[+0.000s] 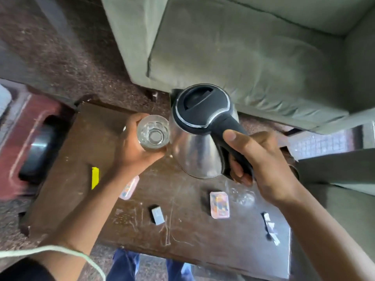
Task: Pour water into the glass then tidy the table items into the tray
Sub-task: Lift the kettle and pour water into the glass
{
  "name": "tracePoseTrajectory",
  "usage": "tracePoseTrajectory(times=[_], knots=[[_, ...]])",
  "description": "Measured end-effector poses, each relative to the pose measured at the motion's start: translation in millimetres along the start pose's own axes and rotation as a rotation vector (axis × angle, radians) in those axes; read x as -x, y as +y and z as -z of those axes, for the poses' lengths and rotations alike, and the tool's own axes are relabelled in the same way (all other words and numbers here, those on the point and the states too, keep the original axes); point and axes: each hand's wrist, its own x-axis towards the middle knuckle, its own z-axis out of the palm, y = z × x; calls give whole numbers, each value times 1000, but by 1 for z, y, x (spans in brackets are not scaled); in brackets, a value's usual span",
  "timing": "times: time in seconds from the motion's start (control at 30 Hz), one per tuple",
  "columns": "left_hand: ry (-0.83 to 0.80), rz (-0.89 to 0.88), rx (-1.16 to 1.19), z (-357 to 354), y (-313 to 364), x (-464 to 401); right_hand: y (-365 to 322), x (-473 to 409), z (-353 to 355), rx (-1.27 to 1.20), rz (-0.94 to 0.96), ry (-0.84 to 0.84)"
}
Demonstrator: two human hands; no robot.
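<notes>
Glass stands upright above the worktop's far edge, mouth up toward the camera — the left hand wraps it. Just beside it the kettle hangs tilted, lid shut, spout end toward the glass; the right hand clasps its handle.

A single head-worn, wide-angle view looks steeply down from above the person's own arms, close over the dark wooden counter, which fills the middle and lower frame. It faces forward toward a green sofa across the upper right; straight edges bow outward near the frame borders.
</notes>
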Motion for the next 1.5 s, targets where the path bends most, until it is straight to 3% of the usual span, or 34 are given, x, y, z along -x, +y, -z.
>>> tracePoseTrajectory(times=[0.2, 0.53, 1.17, 1.5], knots=[[-102, -47, 13, -34, 10, 4, 19, 23, 23, 13, -87, -5], [-181, 71, -38, -68, 7, 14, 26, 45, 26, 69, -185, -56], [-217, 130, -141, -85, 0, 27, 32, 33, 16, 215, -520, -73], [-278, 123, -142, -91, 5, 29, 28, 31, 18, 299, -577, -116]])
